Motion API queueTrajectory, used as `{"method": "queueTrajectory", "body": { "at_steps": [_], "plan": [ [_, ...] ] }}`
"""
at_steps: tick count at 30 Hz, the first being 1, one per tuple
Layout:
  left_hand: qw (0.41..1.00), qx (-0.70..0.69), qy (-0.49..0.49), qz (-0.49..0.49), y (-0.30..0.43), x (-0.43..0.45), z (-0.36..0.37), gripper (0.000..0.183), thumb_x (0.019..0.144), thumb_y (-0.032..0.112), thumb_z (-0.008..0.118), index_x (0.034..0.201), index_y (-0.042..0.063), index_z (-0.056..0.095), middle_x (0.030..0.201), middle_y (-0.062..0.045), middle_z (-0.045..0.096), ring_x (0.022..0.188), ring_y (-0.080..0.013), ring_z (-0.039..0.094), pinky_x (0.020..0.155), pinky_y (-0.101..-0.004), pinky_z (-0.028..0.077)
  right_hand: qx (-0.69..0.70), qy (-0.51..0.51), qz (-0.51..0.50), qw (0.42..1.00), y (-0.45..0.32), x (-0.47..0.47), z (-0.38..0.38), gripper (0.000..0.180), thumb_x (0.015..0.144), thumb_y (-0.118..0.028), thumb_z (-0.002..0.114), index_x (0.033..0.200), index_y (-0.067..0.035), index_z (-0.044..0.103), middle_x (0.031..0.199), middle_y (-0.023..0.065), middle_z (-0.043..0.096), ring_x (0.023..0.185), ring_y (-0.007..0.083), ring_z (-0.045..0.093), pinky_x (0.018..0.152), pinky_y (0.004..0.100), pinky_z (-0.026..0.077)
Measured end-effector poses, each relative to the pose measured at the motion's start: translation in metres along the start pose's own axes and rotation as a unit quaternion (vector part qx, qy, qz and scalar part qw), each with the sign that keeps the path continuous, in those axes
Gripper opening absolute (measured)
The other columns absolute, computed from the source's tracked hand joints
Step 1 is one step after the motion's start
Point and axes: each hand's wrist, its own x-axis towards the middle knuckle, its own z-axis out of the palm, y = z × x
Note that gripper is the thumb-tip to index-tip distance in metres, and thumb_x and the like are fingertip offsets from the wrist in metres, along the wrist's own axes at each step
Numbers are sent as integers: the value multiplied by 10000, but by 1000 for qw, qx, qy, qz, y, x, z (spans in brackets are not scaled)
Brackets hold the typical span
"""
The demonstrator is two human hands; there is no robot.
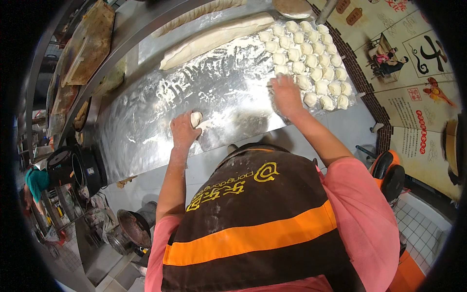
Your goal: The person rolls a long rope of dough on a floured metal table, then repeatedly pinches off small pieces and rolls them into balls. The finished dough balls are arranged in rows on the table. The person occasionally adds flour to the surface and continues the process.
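Observation:
My left hand (183,131) holds a small ball of white dough (196,119) by its side, above the floured steel worktop (233,84). My right hand (287,95) reaches down at the near left edge of several rows of small dough pieces (316,74). Its fingertips are floury and lie close to one of these pieces; what is under the palm and fingers is hidden. Behind them a long, thick dough roll (217,40) lies across the worktop.
Another long dough strip (199,16) lies at the back, and a round board (293,8) sits at the back right. A metal shelf rail (120,47) arches over the left side, with cutting boards (89,43) beyond. A printed wall panel (408,73) borders the right. A person (36,184) is at far left.

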Motion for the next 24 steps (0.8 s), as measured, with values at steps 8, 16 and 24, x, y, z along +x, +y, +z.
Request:
{"method": "queueTrajectory", "body": {
  "at_steps": [8,16,24],
  "plan": [
    [997,-28,-13,67,-12,6,-8,194,668,161,693,837,84,636,771,-126,613,789,-341,563,769,-451,391,214,-118,-166,955,-195,32,47,482,725,-59,589,1189,-17,469,1053,201,570,1047,353,526,874,453,429],
    [971,-238,-4,27,-28,-11,-14,446,670,61,700,1084,64,534,940,-167,638,915,-372,575,847,-441,425,180,-275,-47,943,-237,45,73,517,747,-162,664,1200,-15,463,1005,188,634,937,340,619,786,424,500],
    [931,-329,-142,66,-50,-6,-36,856,641,55,728,1385,82,305,1064,-179,622,1050,-358,561,924,-424,423,66,-276,-112,952,-255,42,51,316,683,-137,670,972,-25,605,912,160,658,849,309,641,732,405,510]
  ]
}}
